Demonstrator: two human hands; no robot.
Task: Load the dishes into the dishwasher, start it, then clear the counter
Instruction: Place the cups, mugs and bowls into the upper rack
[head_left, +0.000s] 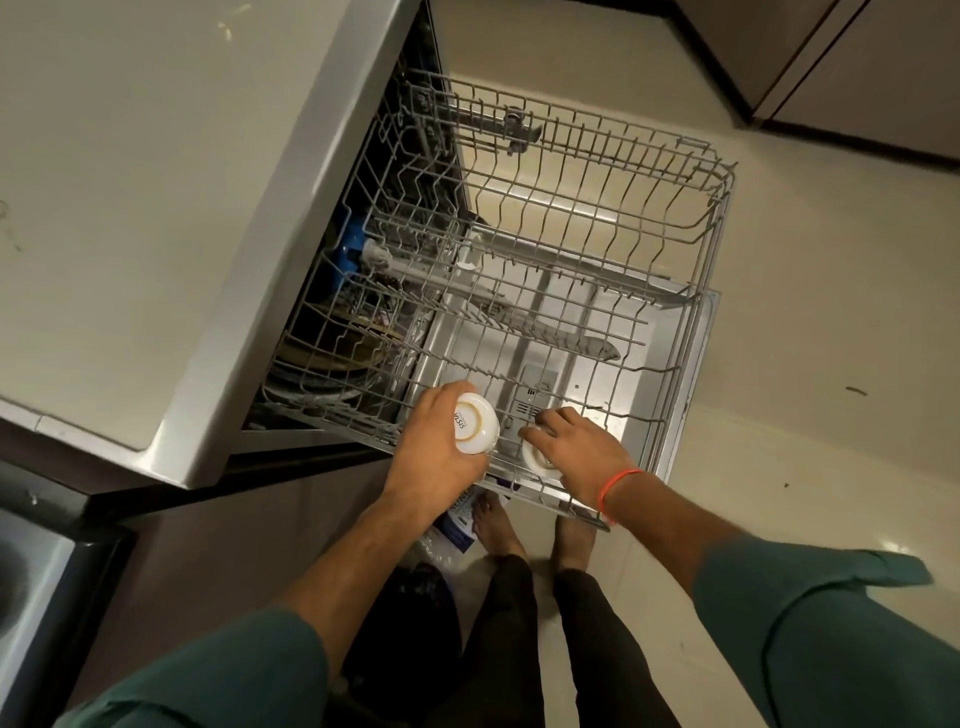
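White cup (475, 423) upended, base up, in left hand (434, 441).

Kitchen corner, seen from above.
Glossy cream floor (810, 395) catching soft glare, dark brown cabinets (841, 67) at upper right (doors closed), pale worktop (130, 182) at left, steel sink (31, 566) at its near end.

Under the right hand's fingers (558, 421) a white cup (535, 453) is mostly covered. Left of them, dark dishes (337, 358) sit dim behind rack wires, beneath the desk (130, 208), itself cropped.
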